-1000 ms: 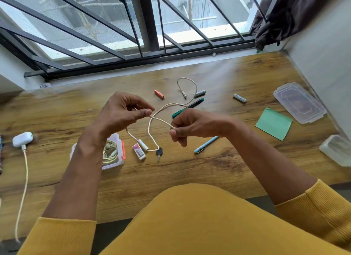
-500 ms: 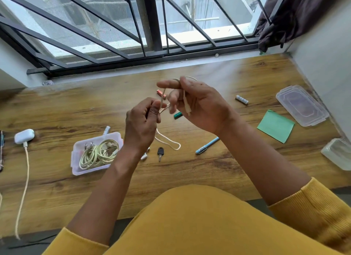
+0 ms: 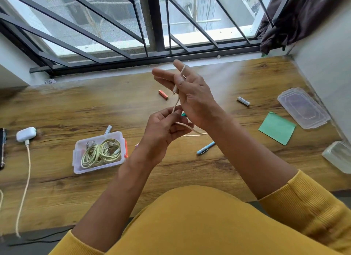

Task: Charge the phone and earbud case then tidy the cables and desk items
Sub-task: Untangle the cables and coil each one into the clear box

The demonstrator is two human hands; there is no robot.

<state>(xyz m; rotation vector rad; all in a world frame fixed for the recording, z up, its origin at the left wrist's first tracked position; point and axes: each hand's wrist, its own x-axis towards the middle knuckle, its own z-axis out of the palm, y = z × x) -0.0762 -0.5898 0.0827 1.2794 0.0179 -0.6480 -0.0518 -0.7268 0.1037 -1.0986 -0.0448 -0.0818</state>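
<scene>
A short cream cable [image 3: 191,129] is looped around the fingers of my right hand [image 3: 191,95], its plug end hanging by the palm. My left hand [image 3: 165,127] pinches the same cable just below, and a slack loop trails under both hands. A clear plastic box [image 3: 117,137] on the wooden desk [image 3: 95,106] holds coiled pale cables. At the far left a white earbud case [image 3: 26,134] has a cream charging cable [image 3: 25,178] plugged in. The dark edge of the phone [image 3: 2,148] shows at the left border.
Scattered on the desk: an orange battery [image 3: 163,94], a white battery [image 3: 243,101], another battery [image 3: 108,129] behind the box, a blue pen [image 3: 205,148], a green sticky pad [image 3: 277,128], a clear lid [image 3: 303,107] and a clear container [image 3: 338,156] at right. A barred window runs along the back.
My right hand has lifted and turned upright with the cable wound over its fingers. My left hand has come in beneath it, and less cable lies on the desk.
</scene>
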